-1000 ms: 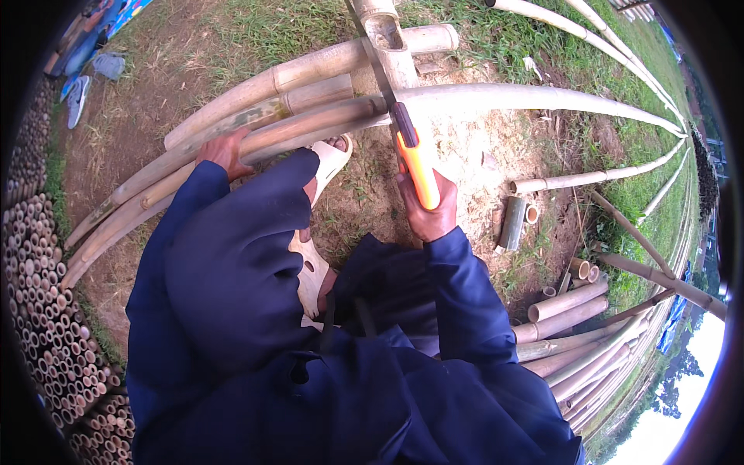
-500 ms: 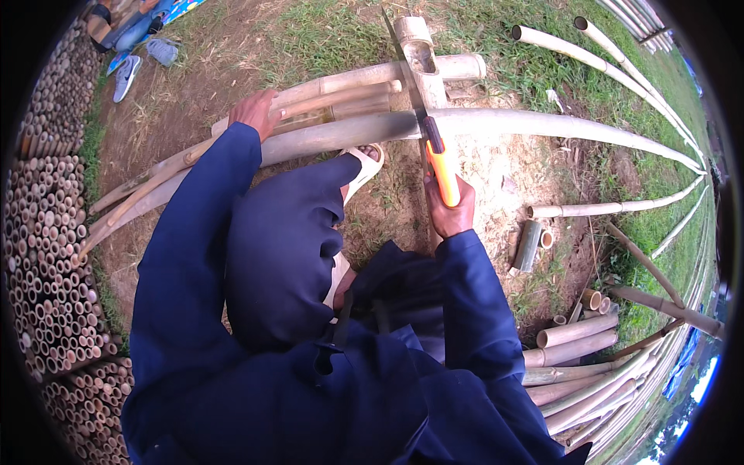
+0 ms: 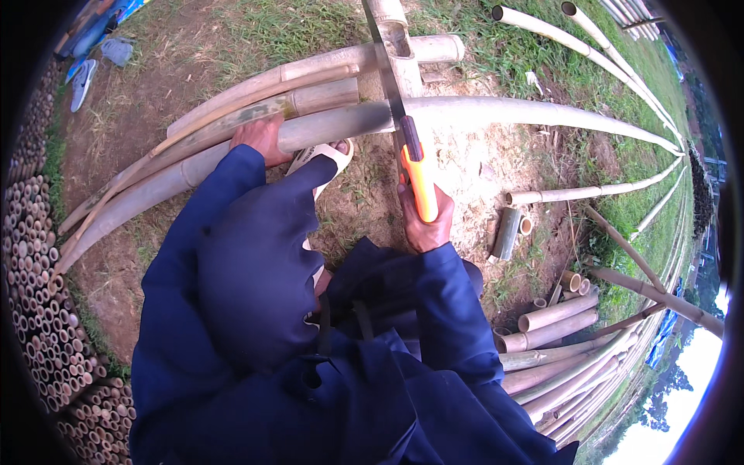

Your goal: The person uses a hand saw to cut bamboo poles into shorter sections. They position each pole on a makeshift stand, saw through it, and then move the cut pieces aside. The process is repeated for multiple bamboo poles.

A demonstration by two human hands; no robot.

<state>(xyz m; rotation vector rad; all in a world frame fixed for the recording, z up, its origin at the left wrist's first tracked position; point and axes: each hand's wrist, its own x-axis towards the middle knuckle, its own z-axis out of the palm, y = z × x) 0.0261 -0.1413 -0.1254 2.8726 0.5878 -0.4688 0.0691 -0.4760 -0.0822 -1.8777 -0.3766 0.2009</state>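
No packages, labels, signs or screens show anywhere among the bamboo and grass.

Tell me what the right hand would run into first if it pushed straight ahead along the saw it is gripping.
The right hand, holding the orange-handled saw, points up the blade toward the long bamboo pole. It would likely meet that pole first, though depth is hard to judge.

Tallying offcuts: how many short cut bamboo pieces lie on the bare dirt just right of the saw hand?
2: a short greenish bamboo offcut lying right of the right hand, and a smaller stub touching its right side. Others may be hidden among the poles farther right.
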